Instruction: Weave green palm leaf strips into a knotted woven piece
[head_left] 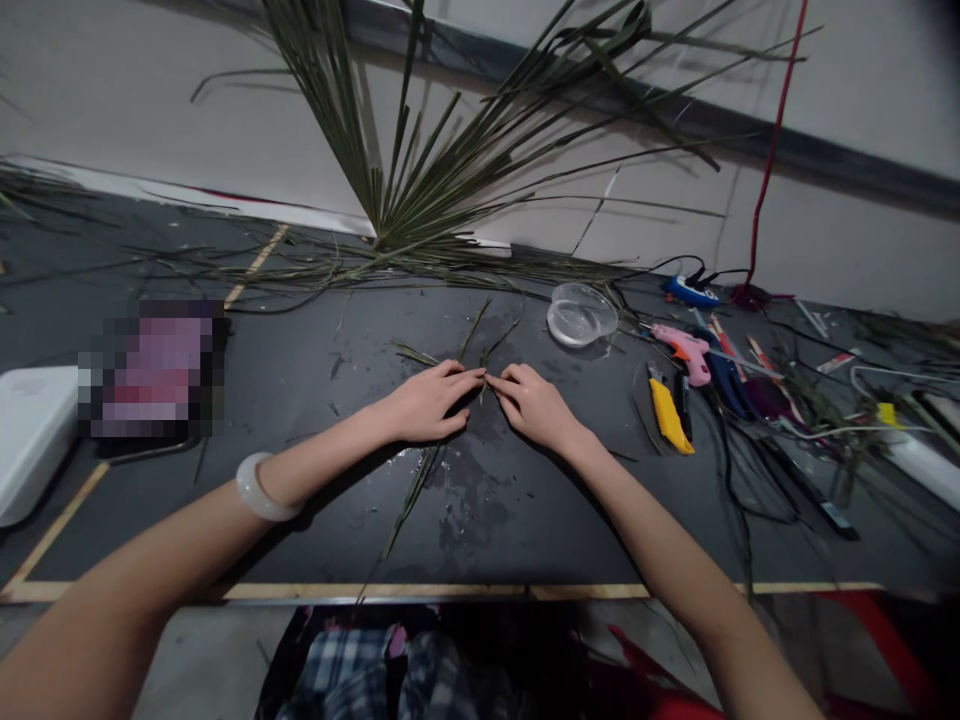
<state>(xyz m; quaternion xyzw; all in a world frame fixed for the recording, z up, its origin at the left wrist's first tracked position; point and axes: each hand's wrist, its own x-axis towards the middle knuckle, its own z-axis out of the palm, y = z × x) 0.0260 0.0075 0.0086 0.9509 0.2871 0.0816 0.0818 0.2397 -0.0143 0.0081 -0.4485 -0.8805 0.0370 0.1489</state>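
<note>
Narrow green palm leaf strips [407,500] cross one another on the wet dark tabletop, their ends sticking out on several sides of my hands. My left hand [431,403], below a white bangle on the wrist, presses the strips near the crossing with its fingertips; its thumb is bent beneath. Opposite it, my right hand [538,405] pinches the strips between thumb and fingers. The fingertips of both hands meet over the crossing and partly hide it.
A clear plastic bowl [577,318] with water stands behind my right hand. To the right lie a pink glue gun [684,352], a yellow utility knife [670,415] and cables. A fanned palm leaf [420,190] leans on the wall. At left are a blurred-out screen [157,370] and white box [37,430].
</note>
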